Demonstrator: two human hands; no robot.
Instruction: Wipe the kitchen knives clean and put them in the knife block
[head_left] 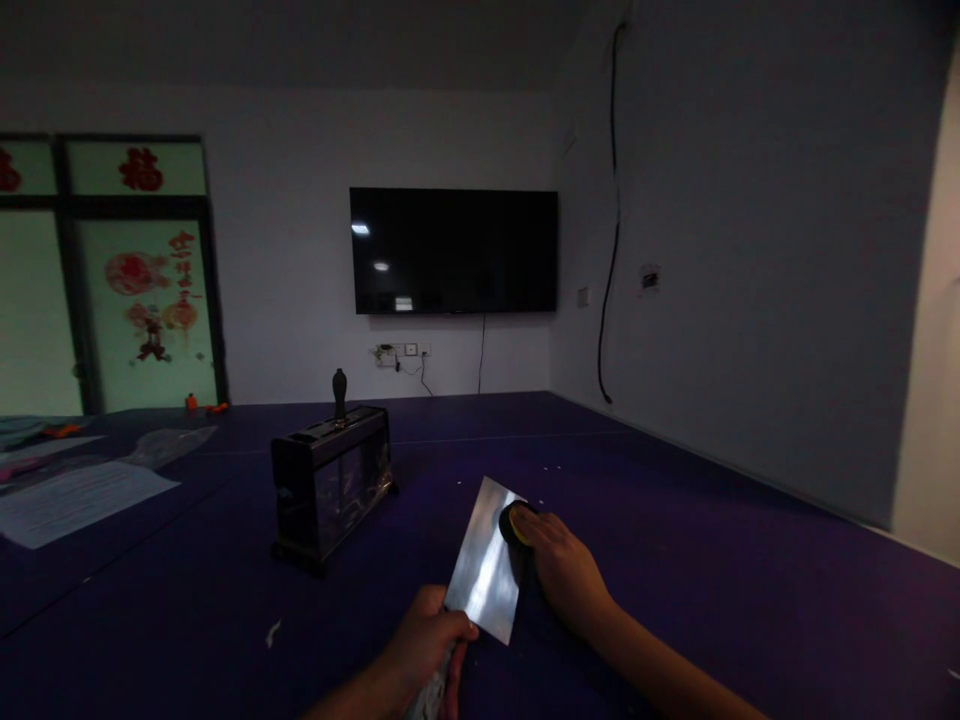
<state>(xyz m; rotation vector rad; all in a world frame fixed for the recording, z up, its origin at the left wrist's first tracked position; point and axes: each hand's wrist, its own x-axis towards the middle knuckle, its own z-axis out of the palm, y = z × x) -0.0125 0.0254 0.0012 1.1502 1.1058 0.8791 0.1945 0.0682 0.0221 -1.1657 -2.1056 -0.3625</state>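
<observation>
Broad metal blade held up over the near middle of the bench, tilted, its far end leaning away and to the right. Bright streak of light down its face.

Left hand closed round the near end of the blade, thumb laid over the lower corner. Below the fist, something pale and something reddish run down out of frame; possibly the handle and its wrapping, but too dim there to be sure.

Right hand gripping a small black-and-yellow piece, fingers on top, at the blade's upper right edge. Piece overlaps the edge in this view and looks to be touching it.

Left of the blade, well apart from both hands: a black box-shaped unit with a glossy side panel, upright on the bench. Dark bottle-shaped knob on top.

Far left: printed sheet, crumpled clear plastic just behind. Small orange object near the bench's back edge. White scrap in front of the unit. Wall-mounted screen beyond; black cable hanging on the right wall.
</observation>
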